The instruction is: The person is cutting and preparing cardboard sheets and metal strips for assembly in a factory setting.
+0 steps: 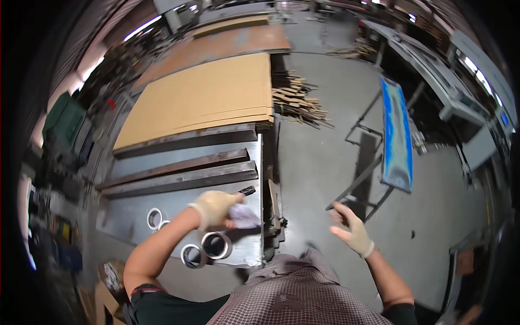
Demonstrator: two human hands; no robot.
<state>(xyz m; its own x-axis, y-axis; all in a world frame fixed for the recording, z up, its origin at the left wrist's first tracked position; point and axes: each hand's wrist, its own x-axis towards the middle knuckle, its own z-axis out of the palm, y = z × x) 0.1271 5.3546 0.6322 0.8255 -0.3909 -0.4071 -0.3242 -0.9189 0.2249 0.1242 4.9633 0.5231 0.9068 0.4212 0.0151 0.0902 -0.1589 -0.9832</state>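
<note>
My left hand (213, 209), in a pale glove with bare fingertips, is over the near right part of a metal-topped table (130, 203). Its fingers are closed on a crumpled pale purple rag (245, 217), which is blurred. Just beyond that hand is a small black object (247, 190), its kind unclear. Several rolls of tape stand near the left hand, among them a wide roll (226, 236) and a smaller roll (150, 218). Out over the floor to the right, my right hand (353, 233) is gloved too, fingers apart and holding nothing.
Steel bars (184, 181) lie across the table, with a stack of tan sheets (200, 89) beyond them. Thin wooden strips (298, 97) are heaped beside the stack. At right stands a blue-edged panel (396, 138) on a metal frame. Cardboard boxes (105, 298) sit at lower left.
</note>
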